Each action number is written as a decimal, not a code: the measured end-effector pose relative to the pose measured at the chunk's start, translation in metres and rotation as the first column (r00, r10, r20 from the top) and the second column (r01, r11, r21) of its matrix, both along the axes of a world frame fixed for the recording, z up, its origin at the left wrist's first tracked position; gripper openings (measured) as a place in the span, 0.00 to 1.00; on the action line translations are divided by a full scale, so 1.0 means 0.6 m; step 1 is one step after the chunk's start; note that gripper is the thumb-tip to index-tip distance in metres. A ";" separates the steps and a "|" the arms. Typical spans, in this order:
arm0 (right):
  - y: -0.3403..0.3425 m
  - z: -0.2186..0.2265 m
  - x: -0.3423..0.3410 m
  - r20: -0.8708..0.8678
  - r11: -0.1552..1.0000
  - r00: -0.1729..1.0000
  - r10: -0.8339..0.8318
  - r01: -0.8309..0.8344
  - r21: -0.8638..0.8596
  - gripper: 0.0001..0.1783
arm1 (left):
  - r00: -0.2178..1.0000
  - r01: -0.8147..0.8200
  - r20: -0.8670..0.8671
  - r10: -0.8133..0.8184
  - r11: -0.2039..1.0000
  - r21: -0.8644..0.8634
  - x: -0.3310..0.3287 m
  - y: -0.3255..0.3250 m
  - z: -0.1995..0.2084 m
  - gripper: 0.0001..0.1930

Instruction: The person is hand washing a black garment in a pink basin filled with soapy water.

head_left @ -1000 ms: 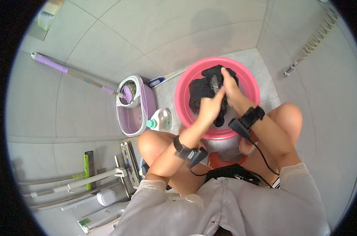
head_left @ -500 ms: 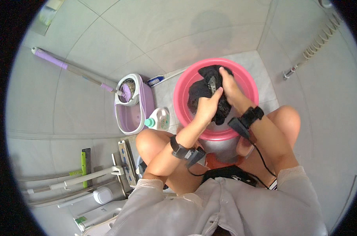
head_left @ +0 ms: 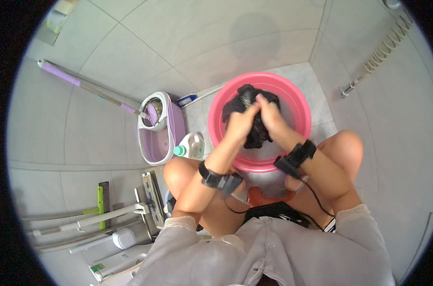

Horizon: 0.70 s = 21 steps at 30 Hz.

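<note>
A wet black cloth garment (head_left: 260, 136) is bunched up over the pink basin (head_left: 303, 112), which holds cloudy water. My left hand (head_left: 242, 125) is closed on the garment from the left side, its thumb pointing toward the other hand. From the right, my right hand (head_left: 272, 119) grips the same cloth, and the two hands nearly meet at the middle. Both are slightly smeared by motion. Part of the garment spreads out to the left and beyond my hands. My fingertips are hidden in the cloth. Each wrist wears a black strap with a small device.
Left of the basin stand a detergent bottle (head_left: 194, 146) with a green cap and a purple mop bucket (head_left: 177, 119) holding a mop (head_left: 64, 72). A blue brush (head_left: 187, 99) lies behind them. A coiled shower hose (head_left: 384, 51) hangs at right. My knees flank the basin.
My hands have come closer together and shifted slightly left with the garment. My right hand has slid nearer me, and the cloth is bunched differently.
</note>
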State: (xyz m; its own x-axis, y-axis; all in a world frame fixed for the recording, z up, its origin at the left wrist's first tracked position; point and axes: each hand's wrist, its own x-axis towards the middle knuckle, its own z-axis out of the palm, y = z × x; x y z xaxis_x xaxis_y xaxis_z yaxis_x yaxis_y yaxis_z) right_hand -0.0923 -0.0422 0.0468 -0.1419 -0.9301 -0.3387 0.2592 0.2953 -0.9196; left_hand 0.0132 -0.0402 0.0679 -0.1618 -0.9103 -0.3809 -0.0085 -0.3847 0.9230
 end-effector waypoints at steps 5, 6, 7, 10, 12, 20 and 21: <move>0.001 0.003 0.010 0.175 0.998 0.984 0.022 -0.032 0.058 0.21 | 0.980 -0.085 -0.182 0.078 0.996 -0.030 0.012 -0.033 -0.007 0.13; 0.012 0.020 0.019 0.207 0.996 0.976 0.068 -0.053 -0.076 0.25 | 0.963 -0.130 -0.214 0.163 0.979 0.160 0.030 -0.049 0.008 0.16; 0.007 0.030 0.002 0.205 0.995 0.976 0.069 -0.054 -0.080 0.25 | 0.931 -0.158 -0.313 0.190 0.979 0.126 0.043 -0.060 0.013 0.15; -0.010 0.057 -0.067 0.176 0.988 0.978 0.112 -0.091 -0.125 0.19 | 0.897 -0.174 -0.382 0.221 0.973 0.155 0.077 -0.072 0.038 0.13; -0.004 0.106 -0.095 0.301 0.959 0.924 0.235 -0.169 -0.229 0.16 | 0.879 -0.158 -0.434 0.197 0.979 0.125 0.085 -0.070 0.056 0.10; 0.011 0.119 -0.113 0.441 0.889 0.775 0.453 -0.357 -0.286 0.17 | 0.643 -0.046 -0.739 0.200 0.974 0.223 0.087 -0.059 0.088 0.12; 0.012 0.106 -0.088 0.595 0.877 0.647 0.478 -0.389 -0.282 0.19 | 0.633 -0.042 -0.754 0.175 0.980 0.193 0.089 -0.049 0.099 0.11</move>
